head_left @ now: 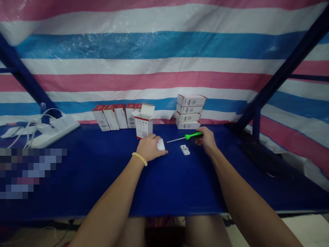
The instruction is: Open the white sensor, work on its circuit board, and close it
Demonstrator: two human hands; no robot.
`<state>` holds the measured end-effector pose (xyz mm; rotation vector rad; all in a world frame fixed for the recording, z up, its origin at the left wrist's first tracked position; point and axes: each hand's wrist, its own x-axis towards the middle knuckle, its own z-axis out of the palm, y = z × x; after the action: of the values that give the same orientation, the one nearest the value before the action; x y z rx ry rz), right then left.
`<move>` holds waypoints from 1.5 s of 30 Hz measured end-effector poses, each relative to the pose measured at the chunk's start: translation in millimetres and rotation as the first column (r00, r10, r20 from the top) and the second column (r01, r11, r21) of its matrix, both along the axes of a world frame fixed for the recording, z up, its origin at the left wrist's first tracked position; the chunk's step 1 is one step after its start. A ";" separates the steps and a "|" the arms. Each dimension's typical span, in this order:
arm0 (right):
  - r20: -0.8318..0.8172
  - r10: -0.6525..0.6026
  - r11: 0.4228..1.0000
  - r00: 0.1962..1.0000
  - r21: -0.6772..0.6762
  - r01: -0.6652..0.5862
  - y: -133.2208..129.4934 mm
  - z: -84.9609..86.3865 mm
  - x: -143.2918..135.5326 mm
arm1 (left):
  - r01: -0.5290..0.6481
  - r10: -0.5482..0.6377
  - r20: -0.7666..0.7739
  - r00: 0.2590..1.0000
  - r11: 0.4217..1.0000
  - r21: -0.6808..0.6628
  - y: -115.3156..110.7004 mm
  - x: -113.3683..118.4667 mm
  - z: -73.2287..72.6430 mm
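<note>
Head view: left hand, yellow coiled band at the wrist, is pinching a small white block between thumb and fingers, near the middle of the blue surface; can't tell if the block's underside rests on it. Right hand has its fingers wrapped round the green-and-black handle of a screwdriver. Shaft points left, roughly level, tip just beside the block's right side; contact can't be confirmed. Flat white part with dark details lies on the surface below the screwdriver, between the hands, touching neither. Carton with raised flaps stands upright just behind the left hand. Row of red-topped boxes stands behind and left of that carton. Stack of four boxes, laid flat, sits at the back, beyond the right hand. White power strip with cables at far left. Dark item at right, too dim to identify. Striped sheet hangs behind everything.
</note>
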<state>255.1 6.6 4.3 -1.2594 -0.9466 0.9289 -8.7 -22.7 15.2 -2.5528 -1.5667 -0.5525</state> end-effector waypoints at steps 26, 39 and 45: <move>0.241 0.005 0.999 0.971 0.045 -0.017 -7.3 3.5 -1.7 | -0.023 0.023 -0.002 1.000 1.000 0.007 2.9 -5.7 -1.3; -0.251 0.364 0.921 0.897 0.239 -0.307 -10.1 8.0 7.1 | -0.020 0.019 0.023 1.000 1.000 0.020 2.4 -4.9 -1.4; 0.057 0.114 0.987 0.992 -0.124 -0.106 -9.8 7.8 -0.5 | -0.029 0.028 0.034 0.999 0.999 0.014 2.3 -4.9 -0.8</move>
<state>254.6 -3.2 12.0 -1.3566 -1.0314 1.0511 -13.6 -20.3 14.3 -2.5195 -1.6012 -0.6041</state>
